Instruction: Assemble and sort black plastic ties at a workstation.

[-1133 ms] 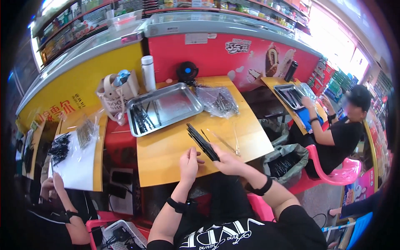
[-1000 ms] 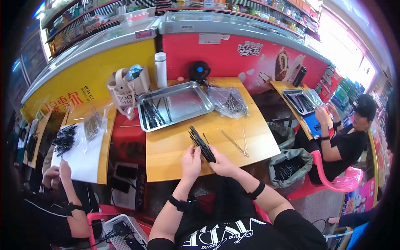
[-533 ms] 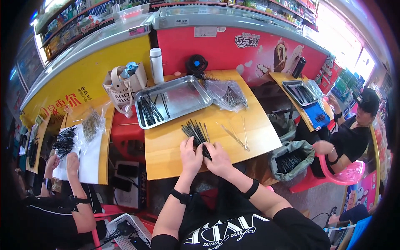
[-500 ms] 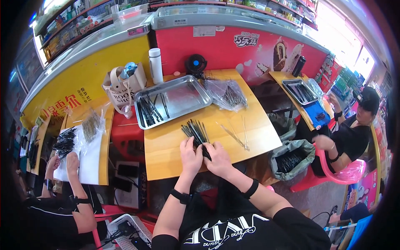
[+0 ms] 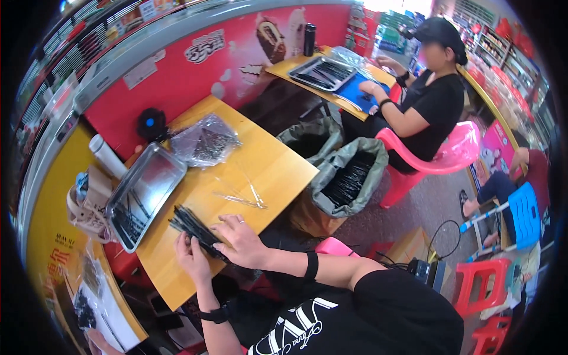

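Over the near edge of the wooden table (image 5: pixel 269 154) I hold a bundle of thin black sticks (image 5: pixel 192 226), its far end fanned out a little. My left hand (image 5: pixel 193 260) is closed around the bundle's left side. My right hand (image 5: pixel 244 241) grips its lower end from the right, the fingers bent over it. Beyond my left hand lies a shiny metal tray (image 5: pixel 158 168) with several more black sticks (image 5: pixel 130 219) at its near end. A few thin pale sticks (image 5: pixel 239 202) lie loose on the wood to the right of the bundle.
A clear plastic bag of thin sticks (image 5: pixel 206 142) lies beside the tray. Behind stand a black fan (image 5: pixel 151 124) and a white bottle (image 5: pixel 107 157). Right of the table, an open sack (image 5: pixel 349 183) holds black pieces. A co-worker (image 5: pixel 435 89) sits at another table; a co-worker's hand (image 5: pixel 102 342) shows lower left.
My view has swung to the right, so the table now appears tilted and further left. Both hands still hold the bundle. The right co-worker's head has turned toward their own table.
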Tool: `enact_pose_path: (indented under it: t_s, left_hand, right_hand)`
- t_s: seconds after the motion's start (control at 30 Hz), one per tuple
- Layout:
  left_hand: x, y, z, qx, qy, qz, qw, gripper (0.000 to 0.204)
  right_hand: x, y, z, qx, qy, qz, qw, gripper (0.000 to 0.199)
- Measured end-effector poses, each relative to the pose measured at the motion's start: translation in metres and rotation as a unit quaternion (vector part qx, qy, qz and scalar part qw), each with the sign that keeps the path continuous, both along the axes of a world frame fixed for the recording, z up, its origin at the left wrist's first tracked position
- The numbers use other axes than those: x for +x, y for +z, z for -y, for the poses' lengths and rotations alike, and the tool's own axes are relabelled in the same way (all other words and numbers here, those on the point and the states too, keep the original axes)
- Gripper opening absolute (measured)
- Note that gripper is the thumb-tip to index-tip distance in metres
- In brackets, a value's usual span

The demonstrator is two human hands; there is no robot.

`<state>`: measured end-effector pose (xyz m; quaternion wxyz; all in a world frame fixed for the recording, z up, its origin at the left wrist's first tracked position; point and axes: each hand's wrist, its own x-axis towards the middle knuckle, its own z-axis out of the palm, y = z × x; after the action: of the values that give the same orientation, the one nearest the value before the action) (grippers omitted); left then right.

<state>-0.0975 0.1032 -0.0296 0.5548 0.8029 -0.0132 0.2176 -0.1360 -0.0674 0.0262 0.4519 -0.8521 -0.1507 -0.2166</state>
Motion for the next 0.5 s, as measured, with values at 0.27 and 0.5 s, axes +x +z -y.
enact_pose_path:
  t_s: [0.27,0.5]
  left_hand:
    - [0.002,-0.008,-0.007,-0.045,-0.013,-0.031,0.998,0.028]
    - [-0.001,-0.002,-0.003,0.017,0.003,-0.016,1.000,0.026]
  right_hand:
    - [-0.017,0.040,0.038,0.119,0.015,-0.007,0.993,0.039]
    - [-0.025,0.054,0.074,0.173,0.008,0.004,0.985,0.034]
